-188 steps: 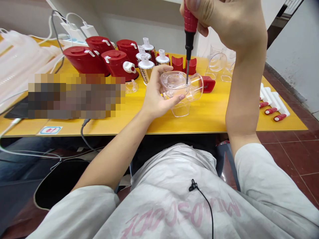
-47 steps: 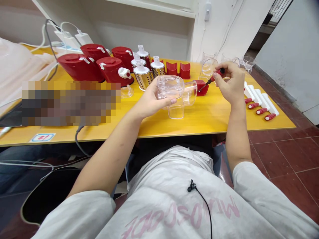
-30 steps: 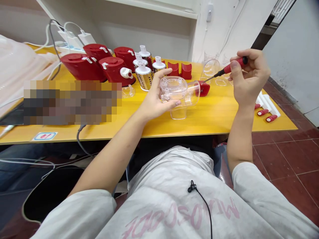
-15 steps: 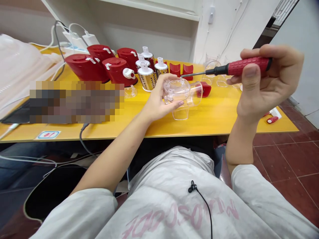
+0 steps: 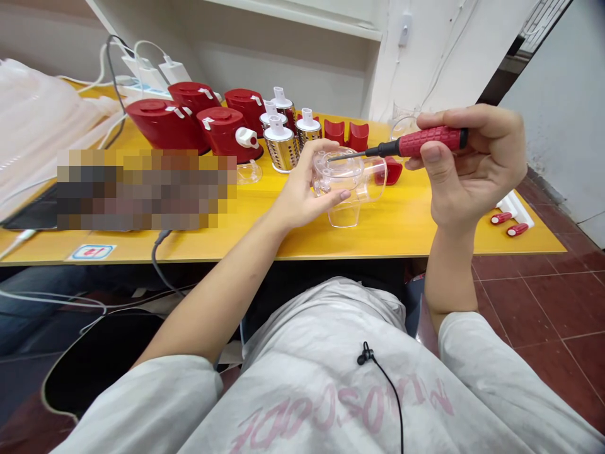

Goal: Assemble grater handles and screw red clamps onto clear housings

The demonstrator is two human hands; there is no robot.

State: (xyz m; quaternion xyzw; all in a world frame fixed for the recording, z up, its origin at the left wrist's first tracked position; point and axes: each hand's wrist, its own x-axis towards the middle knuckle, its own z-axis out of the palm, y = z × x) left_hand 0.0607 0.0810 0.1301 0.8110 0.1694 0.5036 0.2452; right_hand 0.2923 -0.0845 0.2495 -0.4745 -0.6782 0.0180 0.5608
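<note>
Vs half a sec ago, R hand (image 5: 472,170) has dropped and come in toward the part. Its fingers are curled tight round the red-handled, black-collared screwdriver (image 5: 428,140), thumb on the near side. The driver lies near level, and its thin metal tip now sits over the top rim of the clear plastic housing w/ round mouth and short chute (image 5: 352,183), where before it hung above it; can't tell if they touch. Approx 6 s back the driver stood upright w/ tip down inside the same part. L hand (image 5: 300,195) is unchanged: closed on the housing from the left, thumb near, fingers behind, chute end down at the yellow tabletop (image 5: 406,230); can't tell if it rests there. Just behind the housing is a small red plastic block (image 5: 393,170). Further back are red cone-shaped plastic bodies (image 5: 151,120), steel drum cutters w/ white caps (image 5: 280,142) and two small red curved pieces (image 5: 347,132). At the right edge lie white pushers w/ red ends (image 5: 513,217). At left are a heap of clear plastic bags (image 5: 38,126) and white chargers w/ cables (image 5: 155,68). Room: white wall w/ shelf (image 5: 293,57), dark red tile floor (image 5: 543,296).
</note>
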